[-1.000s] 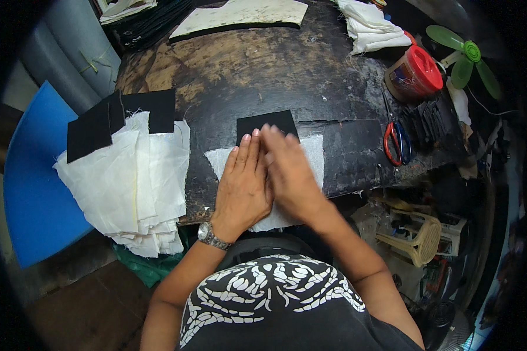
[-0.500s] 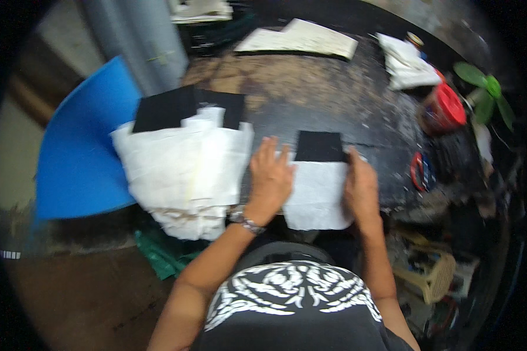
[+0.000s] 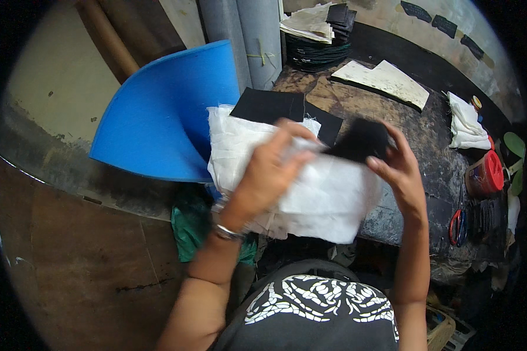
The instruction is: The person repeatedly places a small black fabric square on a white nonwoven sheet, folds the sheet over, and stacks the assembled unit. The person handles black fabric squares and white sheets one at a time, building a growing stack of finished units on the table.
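Holding up a white cloth (image 3: 328,202) with a black patch (image 3: 360,140) at its top edge, lifted clear of the workbench (image 3: 416,146) and right in front of the camera. Left hand (image 3: 269,172) clamped on the cloth's upper left, fingers curled over the front, thumb hidden behind. Right hand (image 3: 398,172) at the upper right corner, fingertips pinching the black patch against the cloth, palm turned inward. Cloth hanging down between both hands, lower edge loose, its top slightly blurred. Behind it, a pile of white cloths (image 3: 234,140) on the bench's left end, just beyond the left hand, with black squares (image 3: 269,105) lying at its far edge. Blue sheet (image 3: 164,117) curving up to the left of the pile. Further right on the bench: folded white rag (image 3: 465,126), red tub (image 3: 486,175), red-handled scissors (image 3: 458,225) near the edge. Pale cut board (image 3: 383,82) lying at the back, a stack of dark pieces (image 3: 316,41) beyond it. Wristwatch (image 3: 225,231) on the left wrist.
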A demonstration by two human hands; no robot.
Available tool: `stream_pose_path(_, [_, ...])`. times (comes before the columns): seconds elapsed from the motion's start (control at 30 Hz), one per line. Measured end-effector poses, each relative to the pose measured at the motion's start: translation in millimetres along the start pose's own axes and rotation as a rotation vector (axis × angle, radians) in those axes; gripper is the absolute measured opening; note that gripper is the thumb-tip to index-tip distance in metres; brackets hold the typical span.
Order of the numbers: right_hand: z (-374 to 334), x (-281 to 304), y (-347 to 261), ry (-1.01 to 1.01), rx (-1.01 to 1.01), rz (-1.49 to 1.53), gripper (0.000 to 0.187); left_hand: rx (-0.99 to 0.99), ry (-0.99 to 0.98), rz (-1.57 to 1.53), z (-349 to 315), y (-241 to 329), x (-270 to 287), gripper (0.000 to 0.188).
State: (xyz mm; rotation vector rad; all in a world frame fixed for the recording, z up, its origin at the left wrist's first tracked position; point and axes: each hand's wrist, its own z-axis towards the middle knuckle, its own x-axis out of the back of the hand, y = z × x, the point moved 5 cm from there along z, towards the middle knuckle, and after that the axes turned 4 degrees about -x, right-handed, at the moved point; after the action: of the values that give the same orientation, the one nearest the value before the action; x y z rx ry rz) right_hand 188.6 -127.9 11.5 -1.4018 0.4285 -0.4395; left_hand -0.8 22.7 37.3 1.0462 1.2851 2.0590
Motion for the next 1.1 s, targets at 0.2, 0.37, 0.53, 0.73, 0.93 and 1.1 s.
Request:
stream_pose_path(0.2, [113.2, -114.2, 9.5, -0.027, 0.069, -0.299, 0.068, 0.011, 0.287, 0.179, 35.8, -45.8, 134.0, 0.056])
stream_pose_path(0.37, [137.8, -130.5, 33.8, 0.17, 0.166, -0.927, 0.067, 0.334, 0.186, 0.259, 22.7, -123.4, 138.2, 0.093])
stream_pose_path(0.53, [145.9, -121.7, 47.0, -0.031, 0.071, -0.63, 0.047, -0.173, 0.093, 0.154, 18.8, -113.6, 99.1, 0.083])
stream_pose_path(0.73, [138.9, -96.6, 45.7, 0.035, 0.095, -0.917, 0.082, 0.154, 0.315, 0.405, 1.8, -133.8, 114.8, 0.104])
stream_pose_path(0.93, [142.5, -120.2, 81.3, -0.437, -0.137, -0.681, 0.112, 0.493, 0.274, -0.362, -56.1, -166.2, 99.2, 0.101])
stream_pose_path(1.1, [131.6, -130.7, 74.4, -0.249, -0.012, -0.82, 0.108, 0.38, 0.318, -0.601, -61.8, -158.5, 81.8, 0.078])
